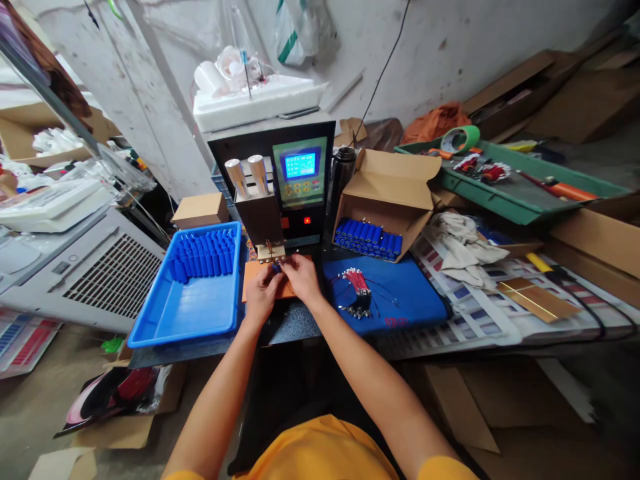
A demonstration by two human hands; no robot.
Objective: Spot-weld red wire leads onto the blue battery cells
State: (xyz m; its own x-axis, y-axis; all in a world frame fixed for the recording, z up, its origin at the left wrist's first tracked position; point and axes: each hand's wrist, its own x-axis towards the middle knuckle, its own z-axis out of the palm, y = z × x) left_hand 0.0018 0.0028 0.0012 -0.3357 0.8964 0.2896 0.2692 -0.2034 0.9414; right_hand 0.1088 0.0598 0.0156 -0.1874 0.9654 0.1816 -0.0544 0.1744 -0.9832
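A spot welder [305,227] with a lit screen stands in front of me, its two thin electrodes [271,251] pointing down over an orange block [253,275]. Just under the electrode tips is a blue battery cell [277,268], mostly covered by fingers. My left hand [262,293] is closed on the cell from the left. On the other side my right hand [302,276] pinches close to the cell's end; what sits between its fingertips is too small to make out. Red and black wire leads [358,293] lie bundled on a blue mat [415,310] to the right.
At left, a blue tray [185,317] holds rows of blue cells [206,255]. An open cardboard box [390,190] with more cells [367,237] stands right of the welder, near a dark bottle [344,170]. Farther right are a green tray [540,207] and white cloth gloves [463,243].
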